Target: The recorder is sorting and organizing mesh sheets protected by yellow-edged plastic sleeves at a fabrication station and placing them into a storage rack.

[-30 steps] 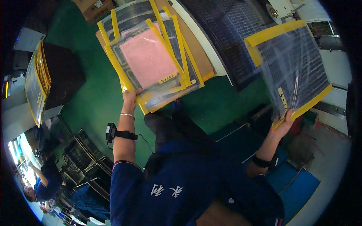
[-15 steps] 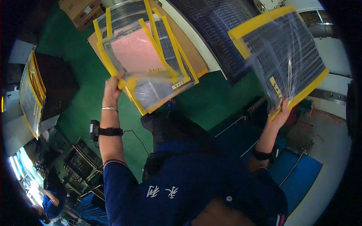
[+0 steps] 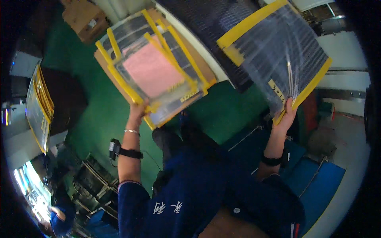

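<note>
My right hand (image 3: 285, 119) is closed on the near corner of a clear plastic sleeve (image 3: 274, 51). Yellow tape borders this sleeve, and a small yellow label sits near my fingers. It is held up at the right, and fine dark lines show in or through it. On the left, my left hand (image 3: 138, 110) is closed at the near left edge of another yellow-taped sleeve with a pink sheet (image 3: 152, 69) in it. That sleeve lies on a stack of similar sleeves (image 3: 164, 113) over a brown cardboard sheet (image 3: 208, 71). Blur hides the exact fingertip contact.
A dark ridged surface (image 3: 194, 23) with a pale edge runs behind the sleeves. Brown cartons (image 3: 85, 20) stand far left on the green floor (image 3: 99, 127). More yellow-edged sleeves (image 3: 39, 109) stand at the left. Blue panels (image 3: 321, 178) lie lower right. Another person (image 3: 61, 218) is at lower left.
My left hand has moved right and nearer; the pink-sheet sleeve's near edge, lifted before, now lies lower on the stack. The sleeve in my right hand has shifted left.
</note>
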The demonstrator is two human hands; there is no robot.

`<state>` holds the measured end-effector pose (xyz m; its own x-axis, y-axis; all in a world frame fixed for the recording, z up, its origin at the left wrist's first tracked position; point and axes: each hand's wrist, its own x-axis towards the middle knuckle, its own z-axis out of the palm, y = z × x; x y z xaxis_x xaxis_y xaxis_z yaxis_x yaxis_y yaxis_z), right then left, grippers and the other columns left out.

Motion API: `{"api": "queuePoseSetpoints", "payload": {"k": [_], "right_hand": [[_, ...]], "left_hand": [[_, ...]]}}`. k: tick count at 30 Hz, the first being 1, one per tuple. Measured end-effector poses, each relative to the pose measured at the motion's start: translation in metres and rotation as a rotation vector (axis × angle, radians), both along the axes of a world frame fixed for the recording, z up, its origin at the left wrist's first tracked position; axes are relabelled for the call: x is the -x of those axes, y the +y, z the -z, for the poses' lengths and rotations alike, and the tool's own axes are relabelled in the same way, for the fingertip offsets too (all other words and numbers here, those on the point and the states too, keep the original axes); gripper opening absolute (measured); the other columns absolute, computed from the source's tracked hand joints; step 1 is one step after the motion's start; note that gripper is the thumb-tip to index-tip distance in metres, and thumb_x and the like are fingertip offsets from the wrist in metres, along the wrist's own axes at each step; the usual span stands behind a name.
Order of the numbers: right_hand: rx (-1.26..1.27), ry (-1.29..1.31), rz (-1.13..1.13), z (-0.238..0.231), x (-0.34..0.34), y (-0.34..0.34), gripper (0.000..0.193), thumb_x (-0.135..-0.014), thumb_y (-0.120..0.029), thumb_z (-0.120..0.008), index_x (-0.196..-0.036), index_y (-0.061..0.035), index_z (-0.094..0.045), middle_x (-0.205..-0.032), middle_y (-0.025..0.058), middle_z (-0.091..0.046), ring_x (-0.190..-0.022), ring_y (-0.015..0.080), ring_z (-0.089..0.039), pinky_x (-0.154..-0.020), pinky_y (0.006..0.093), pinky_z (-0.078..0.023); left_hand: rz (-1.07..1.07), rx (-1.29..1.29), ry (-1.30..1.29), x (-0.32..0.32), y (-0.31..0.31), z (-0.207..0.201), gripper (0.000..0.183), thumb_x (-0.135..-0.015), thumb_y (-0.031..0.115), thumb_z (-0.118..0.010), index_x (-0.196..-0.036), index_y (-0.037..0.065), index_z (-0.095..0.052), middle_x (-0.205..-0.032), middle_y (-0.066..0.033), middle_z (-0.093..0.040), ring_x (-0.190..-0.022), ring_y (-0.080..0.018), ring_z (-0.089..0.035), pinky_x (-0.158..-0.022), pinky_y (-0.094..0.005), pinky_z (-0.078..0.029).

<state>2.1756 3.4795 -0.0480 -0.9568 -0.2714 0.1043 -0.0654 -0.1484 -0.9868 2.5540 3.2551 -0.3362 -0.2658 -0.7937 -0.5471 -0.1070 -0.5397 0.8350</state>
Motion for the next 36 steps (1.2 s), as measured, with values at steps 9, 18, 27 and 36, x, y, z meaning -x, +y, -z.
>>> {"api": "queuePoseSetpoints", "payload": {"k": [9, 18, 27, 36], "right_hand": [[-0.118, -0.087, -0.104, 0.008, 0.023, 0.030, 0.027, -0.078, -0.016, -0.066, -0.102, -0.0098, -0.055, -0.084, -0.0043, -0.054, -0.076, 0.0073, -0.049, -0.068, 0.0230, -0.040], [-0.358, -0.207, -0.721, 0.030, 0.005, 0.045, 0.039, -0.082, -0.016, -0.062, -0.117, -0.0041, -0.051, -0.101, -0.0001, -0.058, -0.091, 0.0105, -0.052, -0.081, 0.0266, -0.043], [-0.444, 0.029, -0.882, 0.062, 0.013, 0.057, 0.043, -0.082, -0.023, -0.060, -0.116, 0.0000, -0.049, -0.102, 0.0106, -0.059, -0.092, 0.0163, -0.056, -0.079, 0.0304, -0.044], [0.354, -0.739, -0.873, 0.071, 0.004, 0.072, 0.044, -0.087, -0.036, -0.053, -0.121, -0.0092, -0.046, -0.112, 0.0065, -0.054, -0.100, 0.0174, -0.054, -0.083, 0.0359, -0.045]], "left_hand": [[0.195, -0.137, 0.218, 0.059, 0.040, -0.113, 0.044, -0.084, 0.033, -0.059, -0.114, 0.002, -0.051, -0.101, -0.0103, -0.059, -0.090, -0.0172, -0.058, -0.074, -0.0297, -0.047], [0.310, -0.349, 0.495, 0.097, 0.074, -0.194, 0.036, -0.086, 0.025, -0.056, -0.111, 0.000, -0.048, -0.098, -0.0090, -0.058, -0.086, -0.0212, -0.058, -0.074, -0.0320, -0.049], [0.148, -0.163, 0.281, 0.103, 0.135, -0.235, 0.032, -0.078, 0.001, -0.062, -0.107, 0.002, -0.049, -0.089, -0.0033, -0.056, -0.077, -0.0161, -0.056, -0.064, -0.0292, -0.048], [-0.061, 0.140, 0.356, 0.098, 0.152, -0.218, 0.024, -0.081, 0.003, -0.059, -0.102, 0.005, -0.047, -0.083, -0.0010, -0.053, -0.074, -0.0147, -0.055, -0.067, -0.0294, -0.048]]}}
